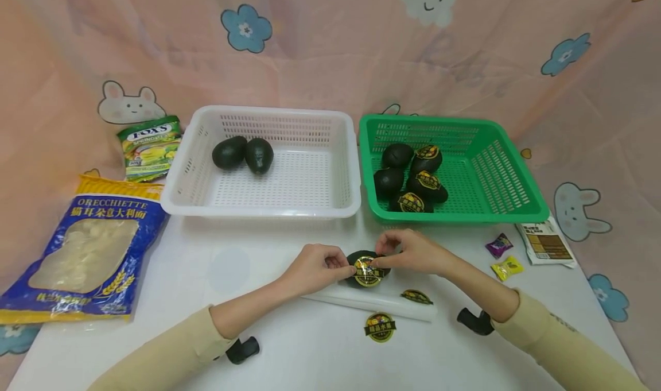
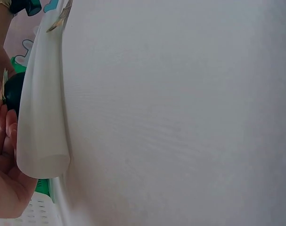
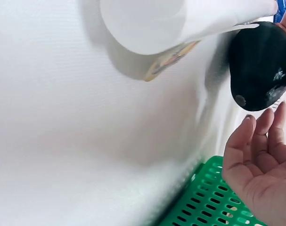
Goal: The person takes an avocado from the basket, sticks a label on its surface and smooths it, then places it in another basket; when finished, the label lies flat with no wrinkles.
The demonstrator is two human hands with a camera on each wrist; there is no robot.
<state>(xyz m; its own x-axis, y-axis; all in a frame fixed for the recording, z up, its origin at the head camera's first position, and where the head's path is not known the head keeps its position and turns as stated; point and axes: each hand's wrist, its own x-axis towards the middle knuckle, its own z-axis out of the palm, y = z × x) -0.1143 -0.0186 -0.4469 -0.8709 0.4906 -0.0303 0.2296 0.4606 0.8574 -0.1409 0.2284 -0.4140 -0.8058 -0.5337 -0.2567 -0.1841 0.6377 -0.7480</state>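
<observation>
A dark avocado (image 1: 353, 260) lies between both hands in front of the baskets, bearing a round black-and-gold sticker (image 1: 368, 277). My left hand (image 1: 321, 267) comes from the left, pinching the sticker's left edge between thumb and finger. From the right, my right hand (image 1: 415, 252) presses a straight thumb on the sticker, its other fingers loosely bent. Those fingers (image 3: 270, 134) show just apart from the avocado's end in the right wrist view. A white roll (image 1: 361, 302) lies nearer the person, with another sticker (image 1: 417, 297) on it. One more sticker (image 1: 379, 327) lies on the tabletop.
A white basket (image 1: 263, 210) at the back holds two avocados (image 1: 229, 153). Beside it, a green basket (image 1: 490, 216) holds several, some with stickers. Pasta (image 1: 82, 253) and candy bags (image 1: 150, 148) lie left; wrapped candies (image 1: 499, 246) and a white packet (image 1: 546, 242) lie right.
</observation>
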